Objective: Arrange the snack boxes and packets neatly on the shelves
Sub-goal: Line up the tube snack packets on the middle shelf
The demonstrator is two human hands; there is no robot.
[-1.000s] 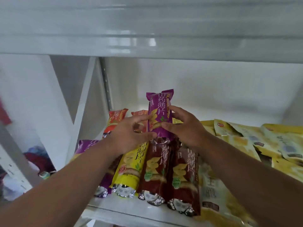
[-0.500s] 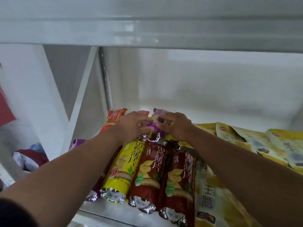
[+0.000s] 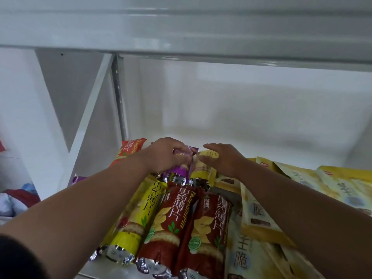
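My left hand (image 3: 163,155) grips a purple snack packet (image 3: 182,168) that lies flat at the back of the white shelf (image 3: 231,135). My right hand (image 3: 223,160) rests with straight fingers on a yellow packet (image 3: 203,170) beside it. In front lie a yellow tube packet (image 3: 138,214) and two dark red tube packets (image 3: 171,222) (image 3: 207,234) side by side, ends toward me. An orange packet (image 3: 128,151) lies behind my left wrist.
Several pale yellow flat bags (image 3: 302,184) are piled on the right of the shelf. The upper shelf's edge (image 3: 181,37) hangs close overhead. A white slanted brace (image 3: 88,117) and post stand at the left, with clothes (image 3: 18,198) beyond.
The purple packet, held upright a second ago, has been laid down flat behind the red packets. My right hand has let go of it and moved onto the yellow packet.
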